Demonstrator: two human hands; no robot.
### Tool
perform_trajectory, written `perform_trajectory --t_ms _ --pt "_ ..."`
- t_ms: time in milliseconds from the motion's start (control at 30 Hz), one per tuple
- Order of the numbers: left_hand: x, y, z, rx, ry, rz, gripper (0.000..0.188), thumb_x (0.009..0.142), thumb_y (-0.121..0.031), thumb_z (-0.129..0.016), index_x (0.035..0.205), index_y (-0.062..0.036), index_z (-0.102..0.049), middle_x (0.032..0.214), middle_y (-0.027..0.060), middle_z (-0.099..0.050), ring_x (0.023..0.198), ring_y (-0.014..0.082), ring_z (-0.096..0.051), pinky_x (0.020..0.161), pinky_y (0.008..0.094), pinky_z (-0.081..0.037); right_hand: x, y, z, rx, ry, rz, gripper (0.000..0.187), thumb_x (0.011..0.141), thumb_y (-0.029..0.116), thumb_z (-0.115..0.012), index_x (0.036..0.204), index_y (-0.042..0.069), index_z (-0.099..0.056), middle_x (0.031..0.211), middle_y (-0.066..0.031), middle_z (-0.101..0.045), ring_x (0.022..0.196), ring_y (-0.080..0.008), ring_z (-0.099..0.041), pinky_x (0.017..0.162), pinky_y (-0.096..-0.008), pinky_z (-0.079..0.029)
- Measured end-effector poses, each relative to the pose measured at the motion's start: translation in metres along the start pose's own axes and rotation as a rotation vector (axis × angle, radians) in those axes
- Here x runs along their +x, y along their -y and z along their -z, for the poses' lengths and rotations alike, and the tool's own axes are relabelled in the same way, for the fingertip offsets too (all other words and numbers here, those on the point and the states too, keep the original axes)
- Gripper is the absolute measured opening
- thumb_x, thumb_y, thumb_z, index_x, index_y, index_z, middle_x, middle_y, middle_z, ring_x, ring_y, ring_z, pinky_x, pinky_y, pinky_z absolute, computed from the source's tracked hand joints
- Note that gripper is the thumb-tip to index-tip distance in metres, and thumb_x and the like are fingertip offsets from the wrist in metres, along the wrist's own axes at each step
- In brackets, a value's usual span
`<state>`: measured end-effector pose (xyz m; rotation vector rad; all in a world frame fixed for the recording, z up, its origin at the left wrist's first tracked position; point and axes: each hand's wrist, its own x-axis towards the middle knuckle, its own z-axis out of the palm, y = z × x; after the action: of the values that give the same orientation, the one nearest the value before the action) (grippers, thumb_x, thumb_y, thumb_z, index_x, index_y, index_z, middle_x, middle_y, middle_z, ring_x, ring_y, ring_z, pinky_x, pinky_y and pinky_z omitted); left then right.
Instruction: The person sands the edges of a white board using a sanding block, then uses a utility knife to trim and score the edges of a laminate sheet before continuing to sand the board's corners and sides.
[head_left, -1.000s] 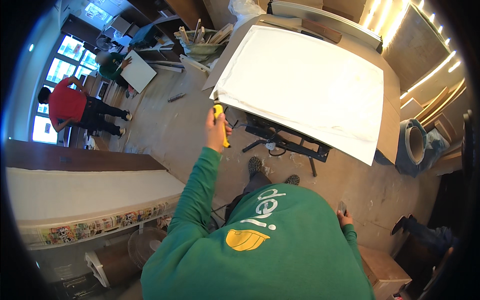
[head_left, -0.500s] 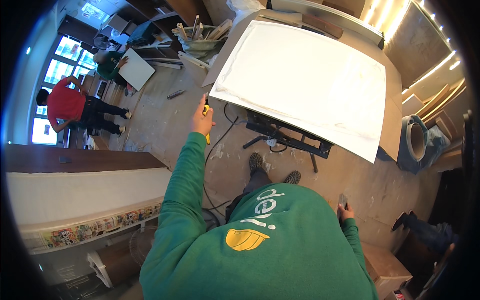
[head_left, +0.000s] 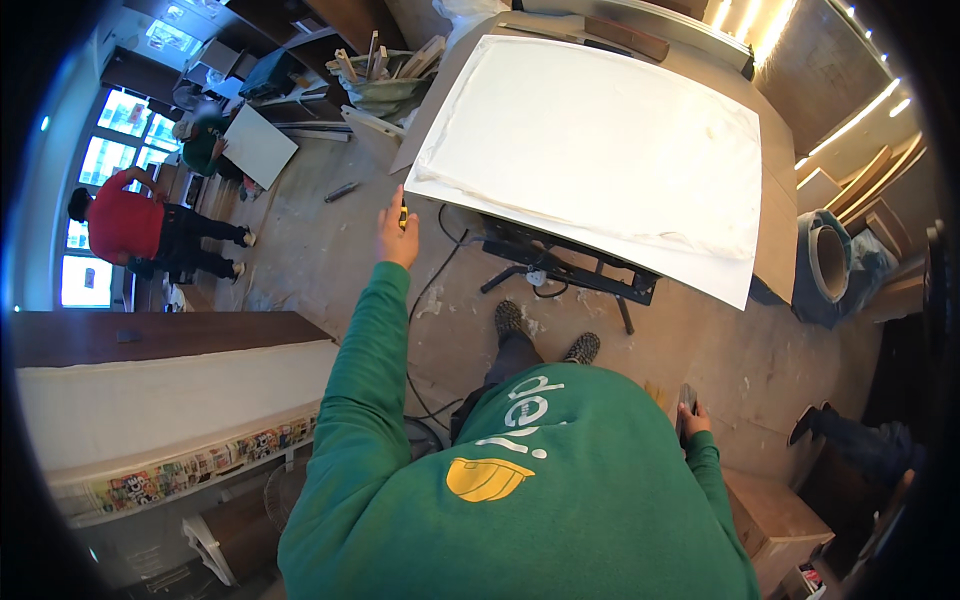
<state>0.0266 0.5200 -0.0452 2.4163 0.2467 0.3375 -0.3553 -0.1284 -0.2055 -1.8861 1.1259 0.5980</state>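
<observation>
My left hand (head_left: 398,240) is closed around a yellow and black utility knife (head_left: 403,215), mostly hidden by the fingers. It is beside the near left corner of a large white sheet (head_left: 600,150), and I cannot tell whether it touches it. The sheet has wrinkled, smeared-looking edges and lies over a brown board (head_left: 780,200) on a black metal stand (head_left: 570,262). Low at my right side, my right hand (head_left: 697,422) grips a flat grey object (head_left: 687,398) whose kind I cannot make out.
A cable (head_left: 432,285) runs over the floor left of the stand. At left is a long cabinet (head_left: 180,335); at right, a wrapped roll (head_left: 828,265) and a wooden box (head_left: 770,510). Two people (head_left: 125,222) work far left, one by a white panel (head_left: 260,146). Another person's leg (head_left: 860,440) shows right.
The knife has turned in my left hand, so less of its yellow handle shows. The sheet and stand sit slightly further left and higher in view. The person in red has shifted their arms.
</observation>
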Motion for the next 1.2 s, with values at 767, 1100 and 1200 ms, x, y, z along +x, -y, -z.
perform_trajectory --t_ms 767,1100,1200 --pt "-0.127 -0.164 -0.074 0.003 0.291 -0.3 0.066 0.094 -0.017 -0.063 0.156 -0.0271 -0.044 0.101 0.0103 -0.054 0.085 0.0288 -0.06 0.075 0.04 -0.053 -0.012 0.007 0.002 -0.002 0.023 -0.054 0.088 0.088 0.042 -0.077 0.157 0.003 -0.039 0.154 -0.0215 -0.048 0.138 -0.0346 -0.051 0.112 -0.0419 -0.043" --pt "-0.195 -0.253 -0.148 -0.037 0.805 -0.758 0.064 0.097 -0.02 -0.061 0.157 -0.0269 -0.04 0.101 0.0108 -0.053 0.078 0.0307 -0.064 0.068 0.0452 -0.057 -0.042 0.007 0.008 0.059 0.053 -0.127 0.087 0.088 0.041 -0.078 0.155 0.002 -0.04 0.153 -0.0232 -0.049 0.136 -0.0326 -0.054 0.113 -0.0395 -0.043" --pt "-0.204 -0.271 -0.167 -0.164 0.932 -0.97 0.061 0.099 -0.021 -0.06 0.156 -0.025 -0.04 0.102 0.011 -0.053 0.079 0.0316 -0.064 0.07 0.0447 -0.057 -0.032 -0.02 0.014 -0.005 -0.049 -0.081 0.087 0.088 0.042 -0.078 0.155 0.001 -0.041 0.152 -0.0234 -0.05 0.137 -0.0329 -0.053 0.114 -0.0393 -0.042"
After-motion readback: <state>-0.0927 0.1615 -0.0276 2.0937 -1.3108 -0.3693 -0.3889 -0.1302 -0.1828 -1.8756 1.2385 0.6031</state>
